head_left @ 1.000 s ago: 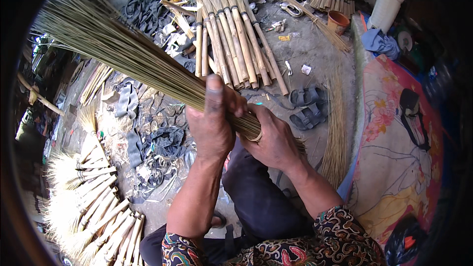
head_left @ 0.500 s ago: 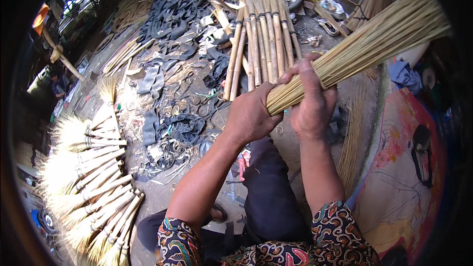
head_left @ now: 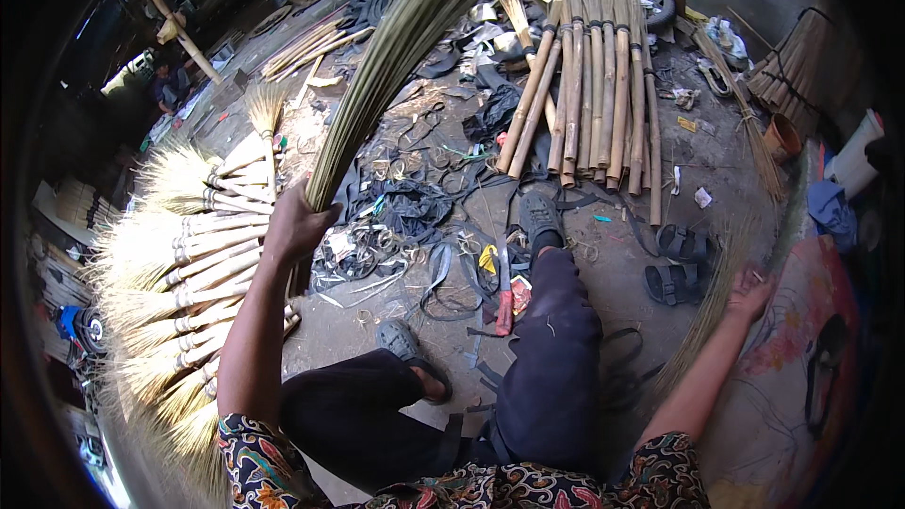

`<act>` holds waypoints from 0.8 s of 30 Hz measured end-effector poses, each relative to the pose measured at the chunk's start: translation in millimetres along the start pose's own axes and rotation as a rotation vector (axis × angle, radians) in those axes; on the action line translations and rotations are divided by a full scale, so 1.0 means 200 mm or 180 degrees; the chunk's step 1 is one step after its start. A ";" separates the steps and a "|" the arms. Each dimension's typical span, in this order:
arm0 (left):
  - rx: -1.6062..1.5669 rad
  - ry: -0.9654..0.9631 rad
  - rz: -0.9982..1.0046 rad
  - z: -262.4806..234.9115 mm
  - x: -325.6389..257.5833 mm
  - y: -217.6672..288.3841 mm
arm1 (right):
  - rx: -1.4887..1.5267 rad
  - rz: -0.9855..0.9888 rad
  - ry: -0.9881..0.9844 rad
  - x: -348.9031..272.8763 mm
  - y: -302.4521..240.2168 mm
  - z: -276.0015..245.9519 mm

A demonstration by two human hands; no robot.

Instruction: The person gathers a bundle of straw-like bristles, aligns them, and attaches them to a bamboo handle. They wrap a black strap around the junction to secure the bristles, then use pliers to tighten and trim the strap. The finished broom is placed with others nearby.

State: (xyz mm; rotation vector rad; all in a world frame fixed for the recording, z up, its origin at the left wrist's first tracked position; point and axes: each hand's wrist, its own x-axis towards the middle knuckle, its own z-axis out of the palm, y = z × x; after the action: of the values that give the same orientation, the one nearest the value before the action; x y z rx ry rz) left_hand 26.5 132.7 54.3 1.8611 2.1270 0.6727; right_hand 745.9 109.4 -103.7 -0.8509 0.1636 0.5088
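My left hand (head_left: 304,221) is closed round the lower end of a bundle of thin broom bristles (head_left: 377,85). The bundle stands tilted up and to the right, its far tips cut off by the top of the view. Away to the right, my right hand (head_left: 750,293) is off the bundle, its fingers curled. A small pale bit shows at them, too small to name. Beside that hand, loose long bristles (head_left: 705,320) lie along the edge of the patterned cloth (head_left: 745,396).
Finished short brooms (head_left: 203,297) lie fanned out at the left. Bamboo-handled brooms (head_left: 594,104) lie at the back. A red-handled knife (head_left: 504,311) is near my feet, with dark rubber strips (head_left: 438,287) around it. Sandals (head_left: 674,269) lie to the right.
The bristle bundle has swung from the right over to the left and more upright, in my left hand. My right hand has let go of it and moved out to the lower right.
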 end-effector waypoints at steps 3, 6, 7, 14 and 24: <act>-0.1352 -0.0609 -0.0643 0.12 -0.05 0.15 | -0.1939 0.1125 -0.3167 -0.61 0.58 0.31; -0.2525 -0.0612 -0.0948 0.27 -0.09 0.30 | -0.2593 0.0501 -0.4907 -1.36 0.91 0.61; -0.2755 -0.0675 -0.0952 0.30 -0.11 0.33 | -0.2418 0.0871 -0.5228 -1.55 0.93 0.69; -0.2678 -0.0544 -0.0706 0.42 -0.15 0.41 | -0.3305 -0.0250 -0.5505 -2.11 0.96 0.82; -0.3010 -0.0741 -0.0538 0.47 -0.13 0.39 | -0.2272 0.1326 -0.4561 -2.03 1.17 0.70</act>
State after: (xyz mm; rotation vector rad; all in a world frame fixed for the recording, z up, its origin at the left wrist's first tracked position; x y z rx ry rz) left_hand 141.8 131.8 7.7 1.1483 1.3932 1.0959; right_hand 269.9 194.8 -33.1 -0.9426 -1.2443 1.5015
